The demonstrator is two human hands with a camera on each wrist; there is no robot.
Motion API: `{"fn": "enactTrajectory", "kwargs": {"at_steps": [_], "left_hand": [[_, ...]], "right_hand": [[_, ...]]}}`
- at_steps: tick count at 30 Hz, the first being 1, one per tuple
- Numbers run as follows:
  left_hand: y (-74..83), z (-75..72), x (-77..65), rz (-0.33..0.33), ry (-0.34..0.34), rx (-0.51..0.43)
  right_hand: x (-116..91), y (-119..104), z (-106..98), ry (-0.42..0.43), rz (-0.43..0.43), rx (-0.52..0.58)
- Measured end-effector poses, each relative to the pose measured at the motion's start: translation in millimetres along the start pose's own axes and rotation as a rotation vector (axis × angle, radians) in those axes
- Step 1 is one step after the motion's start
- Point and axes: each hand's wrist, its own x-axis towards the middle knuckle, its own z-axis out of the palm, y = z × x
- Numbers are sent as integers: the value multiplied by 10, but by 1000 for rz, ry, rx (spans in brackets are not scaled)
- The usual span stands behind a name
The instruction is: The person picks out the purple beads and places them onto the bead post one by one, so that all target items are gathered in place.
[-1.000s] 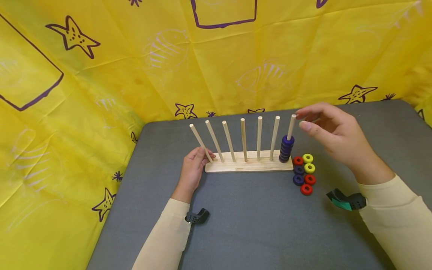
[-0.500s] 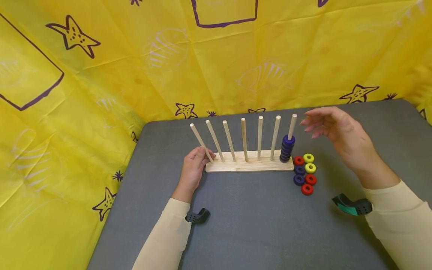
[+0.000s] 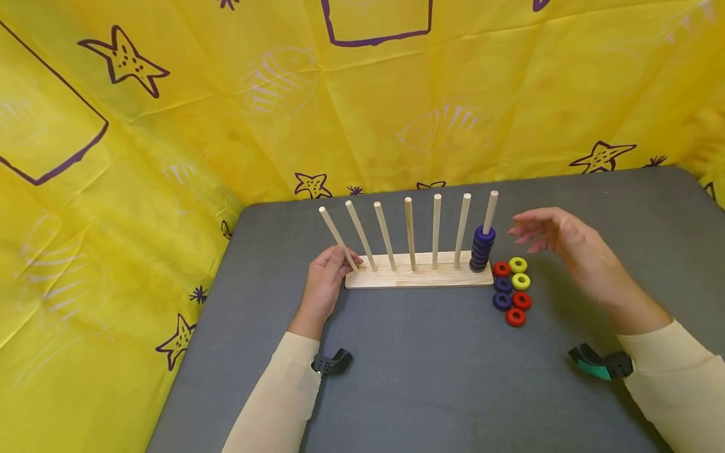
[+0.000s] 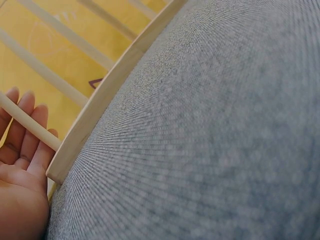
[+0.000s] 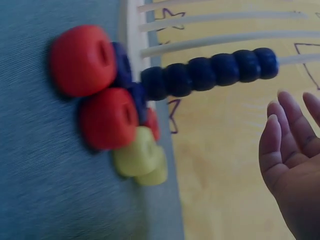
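A pale wooden board with a row of upright pegs (image 3: 419,278) stands on the grey table. My left hand (image 3: 321,286) holds its left end, with fingers behind the leftmost peg (image 4: 35,125) and the thumb near that peg. On the rightmost peg (image 3: 491,211) sits a stack of dark blue rings (image 5: 210,72); the other pegs are bare. To the right, my right hand (image 3: 583,258) hovers with loosely bent fingers and holds nothing. Loose red rings (image 3: 515,317), blue rings (image 3: 501,301) and yellow rings (image 3: 520,282) lie by the board's right end.
The grey table (image 3: 419,377) runs back to a yellow cloth (image 3: 362,113) printed with starfish and fish, which also hangs at the left. Each wrist wears a dark strap, such as the right strap (image 3: 600,363).
My right hand has drawn away from the top of the rightmost peg, moving right and lower, and its thumb has turned out of sight. The left hand, board and rings stay in place.
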Motion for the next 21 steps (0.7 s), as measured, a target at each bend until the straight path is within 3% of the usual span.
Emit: {"fn": "enactTrajectory", "kwargs": {"at_steps": [7, 21], "left_hand": [[-4, 1, -1, 6, -2, 1], [4, 0, -4, 6, 0, 11]], "right_hand": [[-191, 64, 78, 93, 139, -182], [-447, 280, 61, 50, 243, -387]]}}
